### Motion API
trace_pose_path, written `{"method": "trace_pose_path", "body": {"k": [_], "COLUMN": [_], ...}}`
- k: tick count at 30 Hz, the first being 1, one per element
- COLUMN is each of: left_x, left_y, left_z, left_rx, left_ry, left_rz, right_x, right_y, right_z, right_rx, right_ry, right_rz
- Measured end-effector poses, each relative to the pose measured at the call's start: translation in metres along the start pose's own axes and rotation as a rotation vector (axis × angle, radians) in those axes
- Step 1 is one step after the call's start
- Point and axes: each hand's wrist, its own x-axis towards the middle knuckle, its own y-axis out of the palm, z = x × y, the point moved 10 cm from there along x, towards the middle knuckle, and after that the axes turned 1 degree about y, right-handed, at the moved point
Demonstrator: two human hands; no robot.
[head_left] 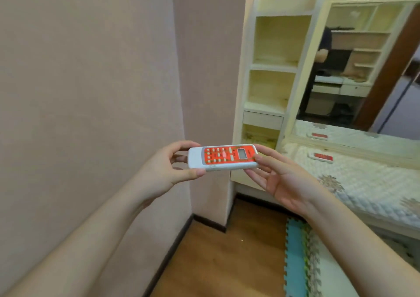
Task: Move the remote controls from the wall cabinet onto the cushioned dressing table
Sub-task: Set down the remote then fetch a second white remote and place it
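Observation:
A white remote control with an orange button panel and a small screen lies sideways in the air between both hands. My left hand pinches its left end with thumb and fingers. My right hand holds its right end, palm up. A second white and orange remote lies on the quilted top of the cushioned dressing table at the right. Its reflection shows in the mirror behind.
A cream shelf unit with bare compartments and a small drawer stands beside the mirror. Pink walls form a corner at the left. Wooden floor lies below, with a blue foam mat at the lower right.

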Motion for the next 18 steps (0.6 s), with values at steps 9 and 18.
{"method": "trace_pose_path", "body": {"k": [9,18], "left_x": [0.084,0.168], "left_y": [0.119,0.267], "left_z": [-0.026,-0.055], "left_rx": [0.041,0.073], "left_ry": [0.053,0.071], "left_rz": [0.183,0.328], "right_x": [0.004,0.010], "right_y": [-0.122,-0.266], "right_z": [0.045,0.110], "right_rx": [0.096,0.167], "right_ry": [-0.064,-0.105], "right_rz": [-0.176,-0.296]}}
